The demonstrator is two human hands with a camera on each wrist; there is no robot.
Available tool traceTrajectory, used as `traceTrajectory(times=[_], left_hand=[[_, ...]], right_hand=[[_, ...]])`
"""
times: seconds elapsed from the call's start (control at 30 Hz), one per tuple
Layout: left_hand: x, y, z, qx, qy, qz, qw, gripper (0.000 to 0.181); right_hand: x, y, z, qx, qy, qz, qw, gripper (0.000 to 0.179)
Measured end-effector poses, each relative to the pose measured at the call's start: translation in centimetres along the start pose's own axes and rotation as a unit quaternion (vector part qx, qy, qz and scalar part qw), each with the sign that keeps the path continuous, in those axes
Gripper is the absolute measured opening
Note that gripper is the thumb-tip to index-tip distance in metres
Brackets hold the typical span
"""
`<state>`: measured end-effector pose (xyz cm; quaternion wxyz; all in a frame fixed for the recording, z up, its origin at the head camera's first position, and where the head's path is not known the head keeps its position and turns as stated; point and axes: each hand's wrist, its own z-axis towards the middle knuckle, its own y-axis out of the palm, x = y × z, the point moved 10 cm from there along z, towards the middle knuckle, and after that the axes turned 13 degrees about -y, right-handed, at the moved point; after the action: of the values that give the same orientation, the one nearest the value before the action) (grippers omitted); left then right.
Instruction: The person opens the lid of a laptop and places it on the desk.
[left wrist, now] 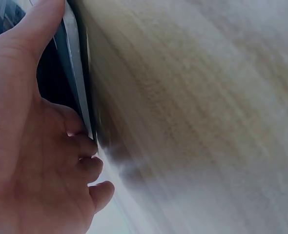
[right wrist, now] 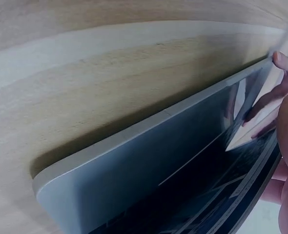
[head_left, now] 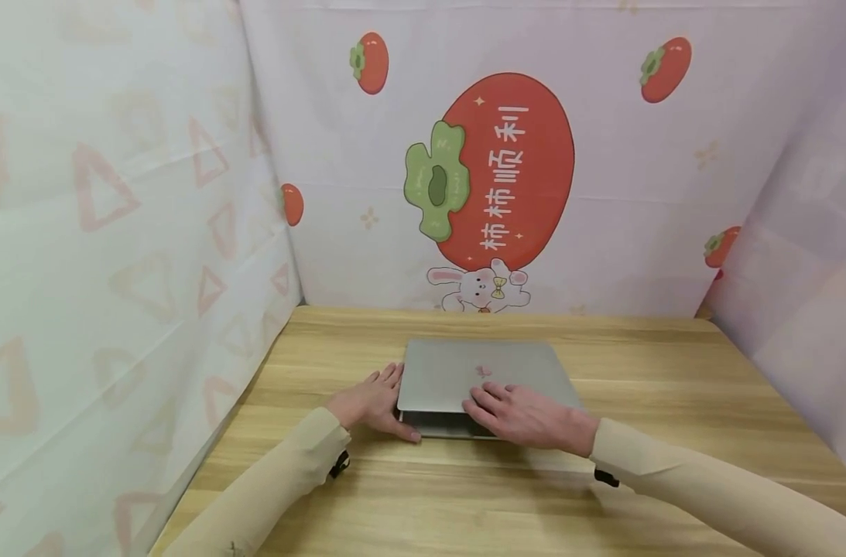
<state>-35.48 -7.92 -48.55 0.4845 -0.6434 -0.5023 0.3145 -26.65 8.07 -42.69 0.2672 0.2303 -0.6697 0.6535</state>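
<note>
A silver laptop (head_left: pixel 443 371) lies on the wooden table with its lid slightly raised. Through the gap at the front, its dark inside shows. At the left front corner, my left hand (head_left: pixel 372 404) holds the laptop's base, with the fingers along the side and the thumb at the front edge. In the left wrist view, the fingertips (left wrist: pixel 92 169) bend against that edge. My right hand (head_left: pixel 527 416) grips the front edge of the lid, its fingers over the top; the thumb is partly hidden. The right wrist view shows the base's rim (right wrist: pixel 110 141) below the lid (right wrist: pixel 254 197).
The wooden table (head_left: pixel 464 495) extends around the laptop. A white cloth with printed persimmons (head_left: pixel 534 170) hangs behind it, and further cloth walls stand at the left (head_left: pixel 151 232) and right (head_left: pixel 799 294).
</note>
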Motion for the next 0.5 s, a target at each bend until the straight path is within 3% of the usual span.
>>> traceTrajectory(times=[0.17, 0.4, 0.5], left_hand=[[0.3, -0.2, 0.0, 0.001, 0.009, -0.004, 0.9999, 0.129], [0.3, -0.2, -0.2, -0.008, 0.007, -0.022, 0.9997, 0.127], [0.3, -0.1, -0.2, -0.009, 0.004, -0.027, 0.9996, 0.126]], right_hand=[[0.7, 0.0, 0.0, -0.011, 0.017, 0.038, 0.9991, 0.051], [1.2, -0.4, 0.0, 0.008, 0.027, 0.061, 0.9978, 0.030], [1.4, -0.5, -0.1, 0.030, 0.031, 0.059, 0.9973, 0.039]])
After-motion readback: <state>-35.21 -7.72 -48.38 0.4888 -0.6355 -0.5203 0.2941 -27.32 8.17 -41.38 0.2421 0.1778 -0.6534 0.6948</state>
